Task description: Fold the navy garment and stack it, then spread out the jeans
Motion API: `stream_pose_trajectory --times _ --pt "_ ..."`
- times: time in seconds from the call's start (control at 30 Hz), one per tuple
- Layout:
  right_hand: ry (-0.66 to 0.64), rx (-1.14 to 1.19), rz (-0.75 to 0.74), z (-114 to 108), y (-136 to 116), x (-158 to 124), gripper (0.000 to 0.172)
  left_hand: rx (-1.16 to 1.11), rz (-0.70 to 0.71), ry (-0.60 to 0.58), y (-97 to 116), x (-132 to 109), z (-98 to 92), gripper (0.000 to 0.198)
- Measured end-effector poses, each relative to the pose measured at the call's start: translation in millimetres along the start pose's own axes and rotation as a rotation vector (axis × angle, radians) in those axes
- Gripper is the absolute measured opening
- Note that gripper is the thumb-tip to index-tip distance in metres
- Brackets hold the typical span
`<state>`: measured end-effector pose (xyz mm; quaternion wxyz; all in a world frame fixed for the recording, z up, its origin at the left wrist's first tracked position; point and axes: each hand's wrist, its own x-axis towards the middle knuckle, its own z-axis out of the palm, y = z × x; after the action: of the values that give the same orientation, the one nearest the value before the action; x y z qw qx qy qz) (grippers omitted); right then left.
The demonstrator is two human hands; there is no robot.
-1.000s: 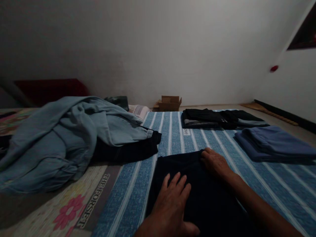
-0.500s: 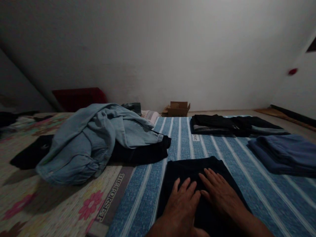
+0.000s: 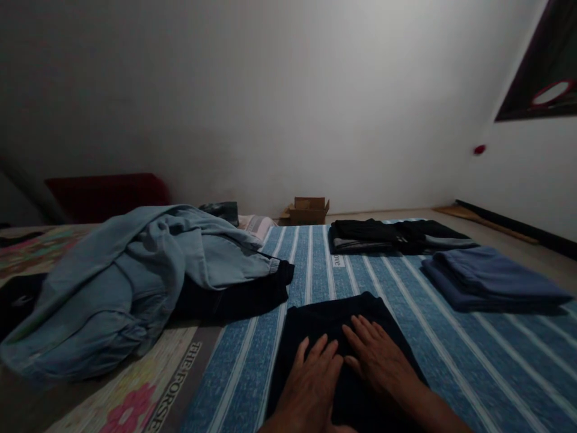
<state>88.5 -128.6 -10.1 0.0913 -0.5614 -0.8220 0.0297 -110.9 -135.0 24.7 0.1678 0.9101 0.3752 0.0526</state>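
Note:
A folded black garment (image 3: 329, 316) lies on the blue striped sheet (image 3: 473, 361) right in front of me. My left hand (image 3: 309, 388) rests flat on it with fingers stretched out. Beside it, my right hand (image 3: 376, 355) also lies flat on the dark cloth, fingers spread. The two hands are almost touching at the fingertips. Neither holds anything.
A heap of light blue denim clothes (image 3: 130, 282) over a dark garment (image 3: 238, 297) lies to the left. Folded dark clothes (image 3: 392, 234) and a folded blue piece (image 3: 491, 276) sit at the right. A cardboard box (image 3: 309, 210) stands by the wall. A flowered mat (image 3: 130, 397) lies left.
My right hand has come back from the garment's far edge and now lies flat beside my left hand. The view has shifted slightly.

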Motion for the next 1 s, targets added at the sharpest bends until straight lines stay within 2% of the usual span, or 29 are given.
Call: stream_pose_trajectory --times 0.17,0.37,0.67,1.0 --pt "0.014 0.068 0.009 -5 -2 4 0.055 0.07 0.015 -0.013 -6 4 -2.6 0.082" --pt "0.022 0.072 0.007 -8 -5 6 0.055 0.165 0.051 0.043 -13 3 3.6 0.076" --pt "-0.006 0.057 0.003 -12 -5 7 0.057 0.21 0.156 0.251 -18 0 8.8 0.059" --pt "0.006 0.06 0.004 -9 -4 7 0.058 0.261 0.214 0.344 -24 0 13.4 0.055"
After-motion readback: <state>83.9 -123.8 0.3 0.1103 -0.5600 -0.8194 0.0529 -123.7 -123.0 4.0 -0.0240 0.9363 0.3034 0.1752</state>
